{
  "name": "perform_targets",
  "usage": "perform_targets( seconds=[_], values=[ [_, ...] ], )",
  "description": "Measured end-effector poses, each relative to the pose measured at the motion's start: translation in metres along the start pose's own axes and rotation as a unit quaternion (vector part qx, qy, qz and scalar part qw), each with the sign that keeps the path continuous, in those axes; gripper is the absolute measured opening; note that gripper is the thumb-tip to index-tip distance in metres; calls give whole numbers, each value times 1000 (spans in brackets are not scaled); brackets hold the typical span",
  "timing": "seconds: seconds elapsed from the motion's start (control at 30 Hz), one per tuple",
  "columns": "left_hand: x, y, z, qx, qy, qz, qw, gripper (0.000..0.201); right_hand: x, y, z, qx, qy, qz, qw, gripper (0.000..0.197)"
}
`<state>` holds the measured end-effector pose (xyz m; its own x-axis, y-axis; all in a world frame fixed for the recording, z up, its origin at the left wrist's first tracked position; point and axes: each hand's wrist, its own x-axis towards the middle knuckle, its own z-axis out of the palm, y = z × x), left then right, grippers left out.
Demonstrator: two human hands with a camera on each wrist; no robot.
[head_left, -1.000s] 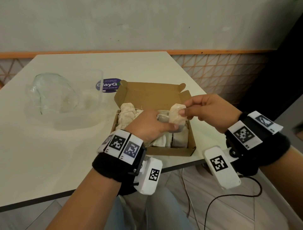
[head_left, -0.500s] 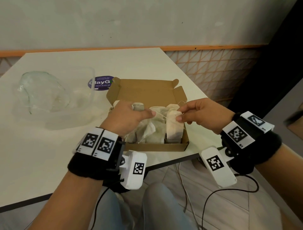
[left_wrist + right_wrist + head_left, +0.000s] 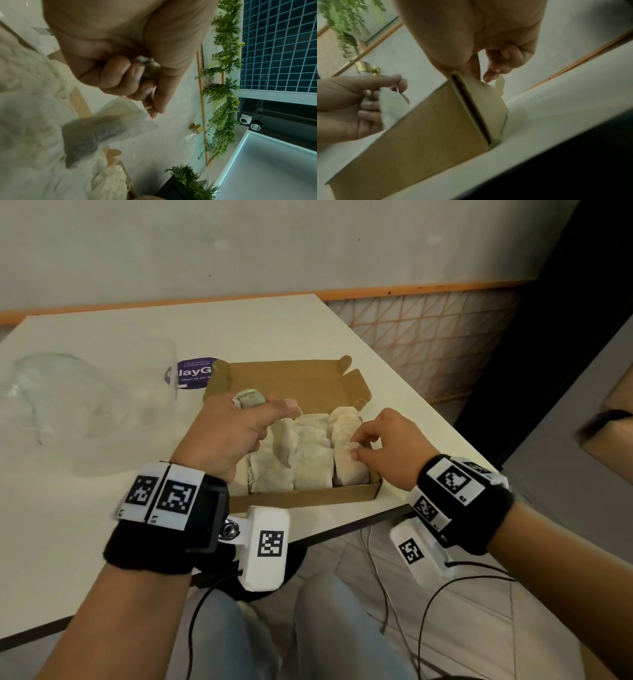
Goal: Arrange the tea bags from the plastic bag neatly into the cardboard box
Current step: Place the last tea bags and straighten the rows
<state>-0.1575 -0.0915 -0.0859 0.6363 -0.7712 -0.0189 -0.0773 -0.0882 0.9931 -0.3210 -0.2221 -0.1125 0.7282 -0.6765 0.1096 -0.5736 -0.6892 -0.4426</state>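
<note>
Over the counter's [image 3: 102, 542] cardboard box [image 3: 308, 498], left hand [image 3: 226, 436] is clenching a soft, light tea bag [image 3: 249, 399]; right hand [image 3: 394, 446] is pinching the end tea bag [image 3: 346, 467] by its edge, likely the safest hold.

White table [image 3: 68, 508] by grey wall [image 3: 274, 244] w/ orange trim [image 3: 411, 291]; pale floor [image 3: 534, 628], wall greenery [image 3: 223, 94].

right hand [image 3: 387, 443]: tea bag [image 3: 349, 460] lowered into cardboard box [image 3: 308, 498] (right end) | left hand [image 3: 222, 436]: lifted

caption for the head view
Left hand grips one tea bag; right hand pinches the rightmost tea bag in the cardboard box
</note>
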Motion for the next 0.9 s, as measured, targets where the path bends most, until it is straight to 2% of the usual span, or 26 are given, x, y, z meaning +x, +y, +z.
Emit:
perform_targets(
  seconds=[0.13, 0.23, 0.27, 0.33, 0.4, 0.43, 0.47, 0.57, 0.67, 0.77, 0.9],
  values=[
    [1, 1, 3, -31, -17, -29, 999, 11, 2, 3, -1, 7, 3, 7, 1000, 15],
    [4, 3, 7, -58, -45, -51, 996, 21, 0, -5, -9, 95, 59, -20, 994, 16],
    [4, 6, 9, -66, -59, -57, 994, 19, -2, -12, -12, 137, 65, -28, 988, 20],
    [4, 12, 14, -78, -100, -73, 989, 14, -5, -25, -16, 208, 25, -33, 977, 39],
    [4, 18, 20, -83, -143, -88, 982, 15, -2, -33, -16, 253, -37, -31, 966, 64],
    [3, 20, 21, -85, -160, -91, 979, 16, 1, -34, -16, 262, -60, -29, 963, 71],
    [3, 21, 22, -87, -174, -94, 977, 17, 5, -33, -15, 269, -73, -29, 960, 68],
    [2, 19, 18, -111, -178, -105, 972, 14, 10, -28, -18, 317, -78, -9, 945, 24],
    [5, 11, 7, -125, -107, -117, 979, 18, 7, -24, -19, 378, -97, 21, 920, 8],
    [6, 1, -4, -150, -57, -133, 978, 27, 4, -25, -17, 370, -144, 30, 917, 7],
    [5, -4, -8, -190, -45, -151, 969, 28, 4, -30, -5, 348, -164, 67, 921, 9]
  ],
)
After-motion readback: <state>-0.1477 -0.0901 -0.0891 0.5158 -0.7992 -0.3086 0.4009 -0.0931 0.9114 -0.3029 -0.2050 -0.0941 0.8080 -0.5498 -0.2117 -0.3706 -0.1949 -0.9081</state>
